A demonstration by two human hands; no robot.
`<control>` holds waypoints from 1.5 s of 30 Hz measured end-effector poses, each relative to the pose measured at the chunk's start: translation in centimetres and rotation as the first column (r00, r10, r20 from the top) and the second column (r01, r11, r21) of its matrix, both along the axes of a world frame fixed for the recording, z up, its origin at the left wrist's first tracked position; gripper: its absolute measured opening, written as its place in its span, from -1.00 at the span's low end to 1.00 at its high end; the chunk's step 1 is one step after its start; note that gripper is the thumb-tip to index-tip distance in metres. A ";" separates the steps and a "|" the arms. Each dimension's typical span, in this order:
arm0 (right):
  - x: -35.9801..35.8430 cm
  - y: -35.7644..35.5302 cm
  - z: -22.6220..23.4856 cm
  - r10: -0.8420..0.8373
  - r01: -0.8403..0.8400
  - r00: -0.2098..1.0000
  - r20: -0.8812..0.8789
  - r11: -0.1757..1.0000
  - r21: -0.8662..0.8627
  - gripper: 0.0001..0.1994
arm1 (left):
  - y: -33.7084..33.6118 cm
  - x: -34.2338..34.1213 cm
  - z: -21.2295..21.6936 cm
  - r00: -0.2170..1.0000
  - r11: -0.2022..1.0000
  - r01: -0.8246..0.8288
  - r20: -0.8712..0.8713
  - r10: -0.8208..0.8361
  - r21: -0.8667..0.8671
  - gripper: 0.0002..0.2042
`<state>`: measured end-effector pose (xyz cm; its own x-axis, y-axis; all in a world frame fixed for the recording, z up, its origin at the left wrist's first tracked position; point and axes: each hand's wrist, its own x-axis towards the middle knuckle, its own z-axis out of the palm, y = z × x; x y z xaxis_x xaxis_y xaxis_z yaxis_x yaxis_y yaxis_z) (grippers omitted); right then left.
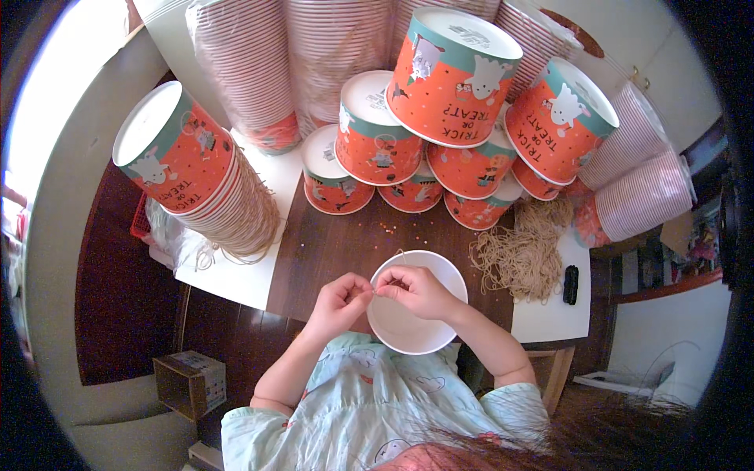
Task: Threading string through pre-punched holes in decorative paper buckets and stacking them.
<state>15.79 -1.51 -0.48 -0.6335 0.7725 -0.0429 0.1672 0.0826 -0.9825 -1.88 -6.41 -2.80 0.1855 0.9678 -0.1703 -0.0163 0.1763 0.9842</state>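
Observation:
A paper bucket (412,334) with a white inside stands mouth up at the table's near edge, against my clothes. My left hand (339,302) is closed in a pinch just left of its rim. Over the bucket's mouth, my right hand (412,290) pinches too, its fingertips meeting the left ones. Between the fingertips is a thin bit of cord, mostly hidden by the fingers. A small loop of beige cord (402,253) shows at the far rim, behind my right hand. To the right lies a tangled heap of beige cords (526,255).
Upside-down orange and teal buckets (455,78) are piled at the back. A leaning bucket stack (196,165) with cords hanging along it stands left. Tall wrapped stacks (243,71) rise behind. A small black object (570,284) lies right. A cardboard box (188,385) sits lower left.

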 end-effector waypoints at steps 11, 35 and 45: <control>0.1 0.0 0.0 -0.035 0.033 0.999 -0.026 0.998 -0.053 -0.92 | -0.3 0.5 0.3 0.994 0.996 -0.091 0.054 0.090 0.013 -0.91; -0.9 -0.2 0.6 -0.164 0.056 0.977 0.137 0.816 0.576 -0.87 | -0.4 0.1 -0.6 0.984 0.987 -0.150 0.107 0.144 0.055 -0.93; -0.9 0.0 0.8 -0.121 0.057 0.986 0.114 0.891 0.451 -0.95 | -0.5 -0.4 -0.9 0.991 0.979 -0.119 -0.036 0.126 0.165 -0.93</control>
<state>14.91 -1.53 0.31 -0.5735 0.7838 0.2381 0.3234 0.4837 -0.8133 -2.26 -6.90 -3.72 0.0596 0.9981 -0.0151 0.0177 0.0141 0.9997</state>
